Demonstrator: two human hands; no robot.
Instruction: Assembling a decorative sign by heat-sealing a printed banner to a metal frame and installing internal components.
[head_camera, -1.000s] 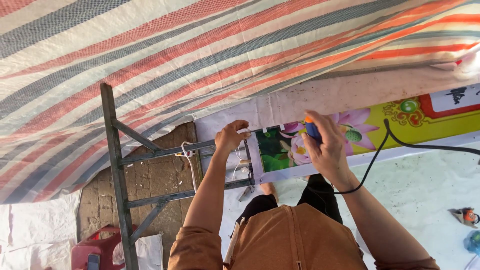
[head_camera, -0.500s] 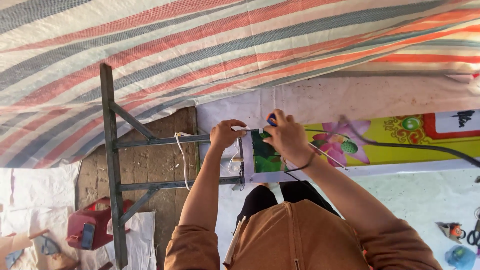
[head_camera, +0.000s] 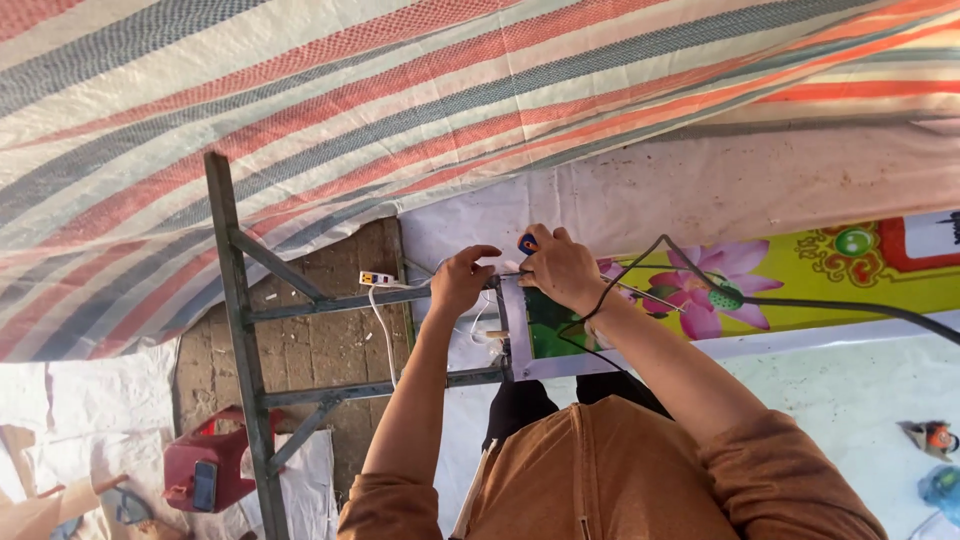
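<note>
Two bare hands meet at the end of a grey metal frame (head_camera: 240, 330) in the head view. The left hand (head_camera: 462, 282) is curled with its fingers bent onto the frame's upper crossbar, right where that bar meets the edge of a flowered banner (head_camera: 700, 290). The right hand (head_camera: 562, 268) sits just beside it, touching or nearly touching, closed around a small tool with a blue and orange tip (head_camera: 527, 242) that pokes out above its knuckles. A black cable (head_camera: 850, 308) loops over the right wrist and trails away to the right across the banner. Just left of the left hand, a small white box with a white cord (head_camera: 378, 280) hangs on the crossbar. Above both hands stretches a striped tarpaulin (head_camera: 400, 90). Well below and left of the left hand, beyond the frame, a red machine (head_camera: 205, 475) stands on the ground. Far right of the right hand, low down, lies an orange tool (head_camera: 935, 438).
</note>
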